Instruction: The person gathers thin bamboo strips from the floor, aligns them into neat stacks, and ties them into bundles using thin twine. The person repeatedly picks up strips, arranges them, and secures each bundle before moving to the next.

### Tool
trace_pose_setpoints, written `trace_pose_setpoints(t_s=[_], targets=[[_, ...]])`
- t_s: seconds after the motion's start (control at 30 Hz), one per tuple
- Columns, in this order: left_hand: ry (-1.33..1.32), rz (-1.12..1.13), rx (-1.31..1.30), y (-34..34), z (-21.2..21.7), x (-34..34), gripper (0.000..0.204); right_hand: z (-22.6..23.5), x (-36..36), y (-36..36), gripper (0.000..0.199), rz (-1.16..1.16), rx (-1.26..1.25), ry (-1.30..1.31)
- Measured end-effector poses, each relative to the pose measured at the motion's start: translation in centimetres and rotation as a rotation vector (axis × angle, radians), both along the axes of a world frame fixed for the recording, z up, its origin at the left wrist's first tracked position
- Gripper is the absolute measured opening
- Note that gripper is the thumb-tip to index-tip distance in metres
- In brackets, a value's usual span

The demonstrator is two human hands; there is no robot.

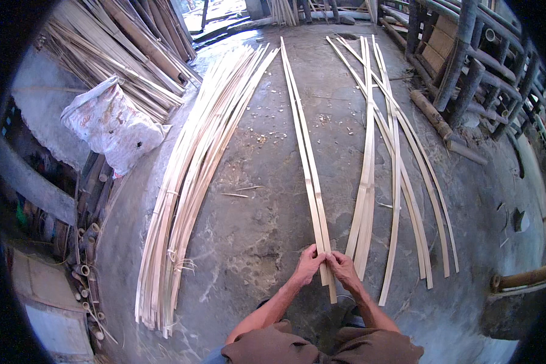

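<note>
Two long, pale bamboo strips [310, 182] run side by side from between my hands toward the far floor, their near ends sticking out past my fingers. My left hand [308, 264] is closed on them from the left. From the other side, my right hand [343, 267] pinches the same pair, its fingertips almost meeting the left ones. Just right of my hands, several loose bamboo strips [396, 194] lie fanned and crossing one another. Over to the left rests a thick bundle of bamboo strips [185, 194].
A white sack [112, 124] stands at the left before stacked bamboo slats [112, 42]. Cut bamboo poles [86, 267] are piled at the left edge. A bamboo frame [467, 67] and a short pole [431, 115] are at the right. Shavings [264, 138] dot the concrete floor [242, 230].
</note>
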State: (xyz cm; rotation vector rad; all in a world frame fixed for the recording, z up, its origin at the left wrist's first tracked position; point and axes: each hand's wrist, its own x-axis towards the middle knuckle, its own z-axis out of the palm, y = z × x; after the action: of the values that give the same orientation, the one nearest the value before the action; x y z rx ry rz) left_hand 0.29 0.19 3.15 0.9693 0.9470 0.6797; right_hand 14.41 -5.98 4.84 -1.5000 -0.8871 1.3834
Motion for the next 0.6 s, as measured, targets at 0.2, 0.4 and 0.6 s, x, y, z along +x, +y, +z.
trace_pose_setpoints(t_s=[0.2, 0.4, 0.6], targets=[[0.114, -0.048, 0.050, 0.2, -0.5, 0.2, 0.022, -4.2, 3.5, 0.5, 0.025, -0.263, -0.079, 0.010], [0.158, -0.032, -0.003, 0.3, -3.2, -2.0, 0.016, 7.0, 7.0, 1.3, 0.025, -0.553, 0.264, -0.371], [0.188, -0.055, -0.039, 0.3, -3.4, -2.7, 0.018, 8.3, 14.3, -2.2, 0.041, -0.535, 0.039, -0.676]])
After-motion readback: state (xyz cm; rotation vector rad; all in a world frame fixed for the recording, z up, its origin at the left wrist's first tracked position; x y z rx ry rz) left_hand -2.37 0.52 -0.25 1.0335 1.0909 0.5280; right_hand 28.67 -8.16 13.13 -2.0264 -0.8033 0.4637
